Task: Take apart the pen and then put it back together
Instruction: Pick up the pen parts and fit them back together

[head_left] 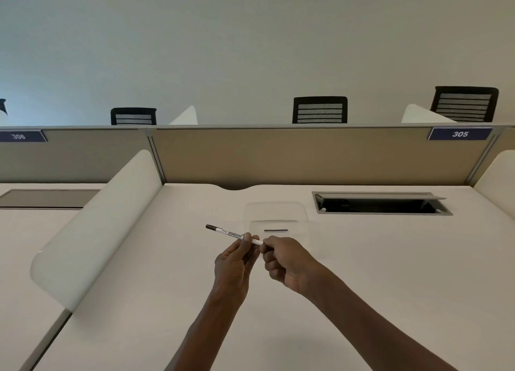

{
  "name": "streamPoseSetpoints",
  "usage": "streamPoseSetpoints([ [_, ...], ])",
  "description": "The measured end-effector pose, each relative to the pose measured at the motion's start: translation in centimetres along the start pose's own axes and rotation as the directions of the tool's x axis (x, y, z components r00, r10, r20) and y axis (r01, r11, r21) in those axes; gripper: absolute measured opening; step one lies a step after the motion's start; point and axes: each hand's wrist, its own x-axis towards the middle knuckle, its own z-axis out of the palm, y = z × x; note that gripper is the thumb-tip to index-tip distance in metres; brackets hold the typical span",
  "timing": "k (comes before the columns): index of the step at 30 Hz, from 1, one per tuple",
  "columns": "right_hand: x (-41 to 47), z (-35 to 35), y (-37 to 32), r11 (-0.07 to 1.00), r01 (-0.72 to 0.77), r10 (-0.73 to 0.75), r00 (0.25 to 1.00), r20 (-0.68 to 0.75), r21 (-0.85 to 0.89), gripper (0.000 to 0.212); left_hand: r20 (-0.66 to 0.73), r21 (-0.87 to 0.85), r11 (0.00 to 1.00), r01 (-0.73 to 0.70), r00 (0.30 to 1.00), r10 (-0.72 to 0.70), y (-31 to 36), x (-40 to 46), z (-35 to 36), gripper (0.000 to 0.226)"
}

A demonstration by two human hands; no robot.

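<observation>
Pen [229,232] held in the air above the pale bench [362,259], slanting up-left, dark cap end free. Left hand [234,262] grip clamped round the white barrel with fingers and thumb; right hand [287,259] grip pinching the near end just beside it. Clear plastic holder [274,217] behind, open cable hatch [381,203] to the right.

Pen [227,231] white, dark end; desk [362,259] cream; chairs [320,110] black.
</observation>
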Motion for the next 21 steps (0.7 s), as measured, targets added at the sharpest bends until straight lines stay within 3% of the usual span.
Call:
streamPoseSetpoints([
  [2,0.1,-0.2,0.3,0.929,0.195,-0.214,0.976,-0.027,-0.315,0.037,0.001,-0.002,1.000,0.019,1.000,-0.019,0.0,0.2,0.1,0.019],
  [5,0.7,-1.1,1.0,0.526,0.392,-0.561,0.827,0.038,-0.754,0.043,-0.012,-0.032,0.998,0.056,0.998,-0.056,0.2,0.4,0.3,0.024],
  [6,0.9,-1.5,1.3,0.418,0.439,-0.633,0.769,0.092,-0.795,0.036,-0.012,-0.047,0.997,0.068,0.998,-0.069,0.2,0.4,0.3,0.025],
  [8,1.4,-2.3,1.9,0.311,0.539,-0.683,0.699,0.210,-0.782,0.030,-0.004,-0.045,0.995,0.087,0.996,-0.087,0.2,0.5,0.4,0.025],
  [10,2.1,-2.7,2.3,0.267,0.639,-0.711,0.636,0.300,-0.721,0.038,-0.002,-0.034,0.994,0.107,0.994,-0.107,0.2,0.5,0.5,0.026],
  [13,2.8,-2.6,2.5,0.229,0.747,-0.793,0.515,0.325,-0.624,0.031,0.009,-0.079,0.985,0.157,0.988,-0.156,0.3,0.4,1.0,0.023],
  [18,3.2,-2.0,2.4,0.284,0.786,-0.879,0.442,0.180,-0.549,0.013,0.058,-0.160,0.960,0.228,0.973,-0.221,0.4,0.3,1.4,0.016],
  [21,3.6,-2.2,2.4,0.338,0.767,-0.880,0.463,0.105,-0.545,0.010,0.113,-0.153,0.960,0.234,0.969,-0.218,0.2,0.7,1.2,0.019],
])
